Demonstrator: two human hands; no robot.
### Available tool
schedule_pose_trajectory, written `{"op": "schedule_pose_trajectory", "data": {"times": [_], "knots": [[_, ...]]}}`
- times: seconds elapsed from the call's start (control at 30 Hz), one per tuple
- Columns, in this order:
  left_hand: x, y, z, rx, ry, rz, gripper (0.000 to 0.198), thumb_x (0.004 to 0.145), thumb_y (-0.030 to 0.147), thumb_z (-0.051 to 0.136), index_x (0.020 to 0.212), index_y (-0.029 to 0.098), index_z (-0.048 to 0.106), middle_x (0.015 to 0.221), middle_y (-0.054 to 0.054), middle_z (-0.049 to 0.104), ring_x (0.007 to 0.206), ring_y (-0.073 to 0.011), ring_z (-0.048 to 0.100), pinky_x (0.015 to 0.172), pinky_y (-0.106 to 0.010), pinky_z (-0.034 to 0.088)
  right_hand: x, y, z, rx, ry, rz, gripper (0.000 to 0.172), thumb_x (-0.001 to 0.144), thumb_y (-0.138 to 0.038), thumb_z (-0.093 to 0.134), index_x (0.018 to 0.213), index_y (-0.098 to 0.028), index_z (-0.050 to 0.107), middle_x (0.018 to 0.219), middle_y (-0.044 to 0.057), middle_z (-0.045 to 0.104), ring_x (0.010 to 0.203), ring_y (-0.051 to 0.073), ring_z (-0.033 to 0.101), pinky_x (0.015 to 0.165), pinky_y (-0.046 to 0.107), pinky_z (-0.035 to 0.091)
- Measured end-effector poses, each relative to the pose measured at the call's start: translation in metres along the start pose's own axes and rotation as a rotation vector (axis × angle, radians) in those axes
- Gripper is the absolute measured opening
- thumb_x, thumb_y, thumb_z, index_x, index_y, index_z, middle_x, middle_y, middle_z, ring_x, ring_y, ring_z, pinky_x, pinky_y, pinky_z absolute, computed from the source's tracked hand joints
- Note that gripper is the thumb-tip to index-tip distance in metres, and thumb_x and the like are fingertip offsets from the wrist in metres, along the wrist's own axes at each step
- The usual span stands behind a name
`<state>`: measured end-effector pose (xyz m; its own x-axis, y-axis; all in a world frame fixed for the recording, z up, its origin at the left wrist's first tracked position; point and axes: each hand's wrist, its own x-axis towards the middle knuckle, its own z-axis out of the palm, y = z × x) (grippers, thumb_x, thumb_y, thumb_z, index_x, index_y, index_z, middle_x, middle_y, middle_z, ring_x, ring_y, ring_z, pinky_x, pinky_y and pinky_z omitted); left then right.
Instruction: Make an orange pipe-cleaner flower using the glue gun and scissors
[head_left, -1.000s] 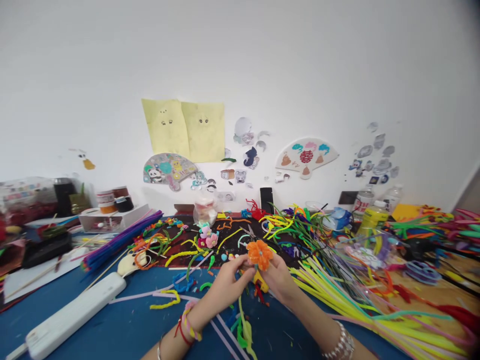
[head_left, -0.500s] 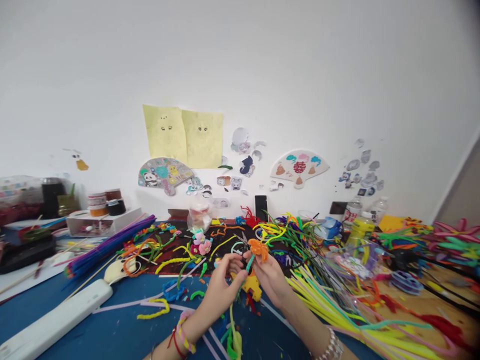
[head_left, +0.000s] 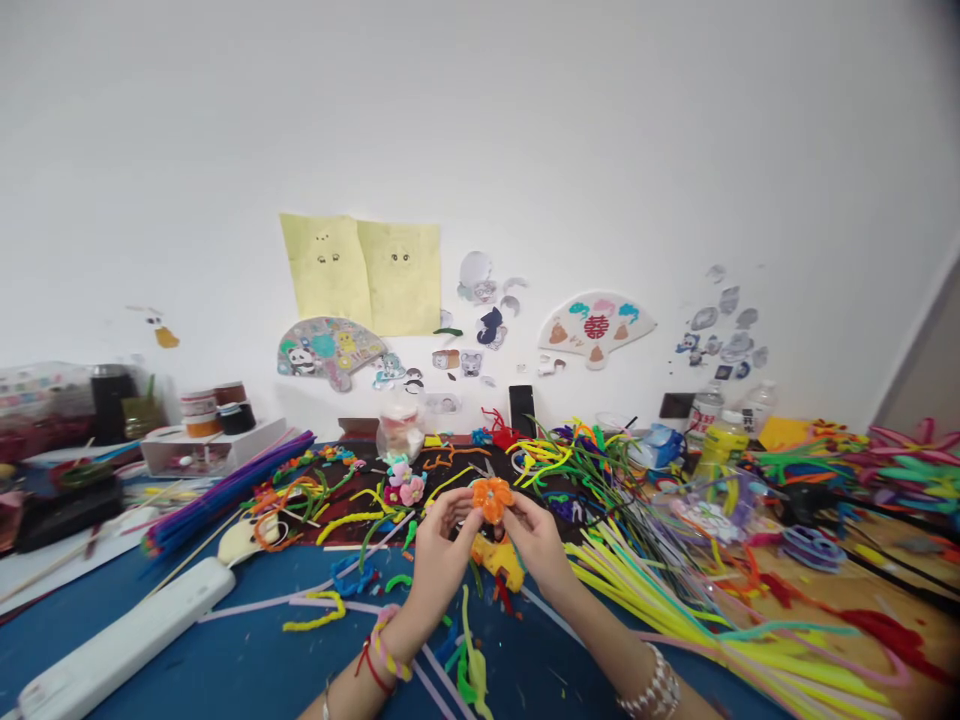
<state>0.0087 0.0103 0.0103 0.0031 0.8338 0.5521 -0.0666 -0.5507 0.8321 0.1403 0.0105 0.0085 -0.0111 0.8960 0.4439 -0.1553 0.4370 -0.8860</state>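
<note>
An orange pipe-cleaner flower [head_left: 493, 499] is held up between both hands, its petals facing me. My left hand [head_left: 444, 545] pinches its left side with thumb and fingers. On the opposite side, my right hand [head_left: 541, 545] grips the flower's edge with its fingertips. Behind and below the hands lies a yellow-orange glue gun-like object [head_left: 504, 562], partly hidden by them. The tips of a pair of scissors [head_left: 490, 467] show just beyond the flower.
A bundle of yellow pipe cleaners [head_left: 660, 610] spreads across the right side. At left are a long white device [head_left: 127, 645] and a purple pipe-cleaner bundle [head_left: 225, 490]. A pink and purple flower cluster [head_left: 405, 485] sits beyond my left hand. Bottles [head_left: 724, 440] stand back right.
The orange flower has turned from a side view to face me, and its teal stem is no longer visible. Both hands have shifted slightly and now hold it from opposite sides.
</note>
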Motion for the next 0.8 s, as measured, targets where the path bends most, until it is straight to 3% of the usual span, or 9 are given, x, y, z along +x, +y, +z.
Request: {"op": "schedule_pose_trajectory", "data": {"times": [0.13,0.43,0.6,0.8], "knots": [[0.003,-0.001,-0.001,-0.04,-0.01,-0.062,0.023,0.078,0.029,0.06,0.096,0.015,0.057,0.093,-0.009,0.066,0.085,-0.0189,0.063,0.079,-0.032,0.05,-0.001,-0.003,0.001,-0.052,-0.006,-0.012,0.029,0.08,-0.041,0.056,0.091,-0.015,0.065,0.069,0.001,0.056,0.056,0.01,0.043,0.052,0.022,0.037],[0.003,-0.003,-0.006,0.015,-0.054,-0.081,0.026,0.081,0.035,0.055,0.098,0.016,0.058,0.089,-0.006,0.065,0.079,-0.0175,0.062,0.073,-0.031,0.05,-0.001,0.0,0.007,-0.067,-0.017,-0.032,0.034,0.079,-0.048,0.053,0.079,-0.016,0.063,0.057,-0.001,0.047,0.057,0.012,0.045,0.053,0.024,0.041],[0.004,-0.007,-0.008,0.023,-0.11,-0.085,0.023,0.082,0.036,0.054,0.093,0.016,0.056,0.076,-0.001,0.058,0.069,-0.0143,0.056,0.066,-0.026,0.046,-0.002,0.0,0.004,-0.202,0.01,-0.101,0.035,0.082,-0.046,0.05,0.075,-0.016,0.067,0.067,0.003,0.058,0.07,0.017,0.054,0.068,0.029,0.046],[-0.001,-0.014,-0.01,0.03,-0.114,-0.136,0.025,0.081,0.039,0.052,0.09,0.017,0.057,0.074,0.0,0.057,0.066,-0.0147,0.054,0.063,-0.026,0.044,-0.008,0.006,0.002,-0.312,-0.004,-0.223,0.03,0.087,-0.036,0.047,0.081,-0.019,0.071,0.084,0.007,0.066,0.087,0.021,0.058,0.085,0.033,0.043]]}}
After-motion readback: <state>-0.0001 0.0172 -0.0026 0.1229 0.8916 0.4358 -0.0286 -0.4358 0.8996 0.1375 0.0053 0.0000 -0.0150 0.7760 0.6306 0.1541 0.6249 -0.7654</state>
